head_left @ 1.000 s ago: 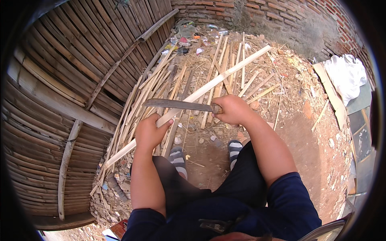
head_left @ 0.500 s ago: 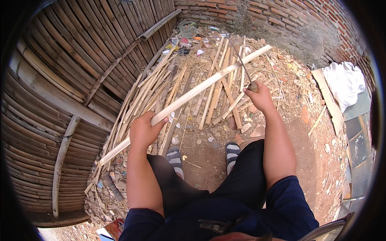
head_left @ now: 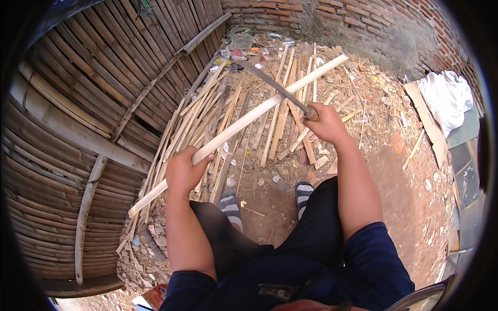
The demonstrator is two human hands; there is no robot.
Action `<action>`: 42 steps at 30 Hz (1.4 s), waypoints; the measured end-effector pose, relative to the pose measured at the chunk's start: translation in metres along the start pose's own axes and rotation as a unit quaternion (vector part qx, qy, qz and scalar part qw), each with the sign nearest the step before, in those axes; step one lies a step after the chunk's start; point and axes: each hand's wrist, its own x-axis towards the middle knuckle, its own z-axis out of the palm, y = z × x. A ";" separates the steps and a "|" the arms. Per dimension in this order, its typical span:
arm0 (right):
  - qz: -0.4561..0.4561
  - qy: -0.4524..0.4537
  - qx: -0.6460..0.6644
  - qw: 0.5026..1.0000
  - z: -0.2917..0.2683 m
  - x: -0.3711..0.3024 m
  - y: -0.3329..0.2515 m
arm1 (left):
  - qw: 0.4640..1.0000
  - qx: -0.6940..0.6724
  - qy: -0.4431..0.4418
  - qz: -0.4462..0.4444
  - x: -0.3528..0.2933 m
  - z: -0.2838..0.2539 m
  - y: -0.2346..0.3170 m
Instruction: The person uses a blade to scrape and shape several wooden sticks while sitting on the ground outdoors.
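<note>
Wooden strip (head_left: 237,127): one; left grip (head_left: 181,170) clasps it, right grip (head_left: 327,122) one machete (head_left: 267,80), contact unclear.

Machete swung to a new crossing on the bamboo strip
A second ago the machete (head_left: 270,80) lay nearly level, crossing the bamboo strip (head_left: 244,123) just beyond the left hand (head_left: 184,171); now it crosses farther up, tip toward the upper left. Half a second ago it pointed more steeply upward, nearer the far end; the right hand (head_left: 328,123) has since shifted slightly leftward.
</note>
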 end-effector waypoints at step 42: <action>-0.182 -0.142 -0.076 0.970 0.028 -0.020 -0.044 | 1.000 0.009 0.006 0.018 -0.002 0.015 0.008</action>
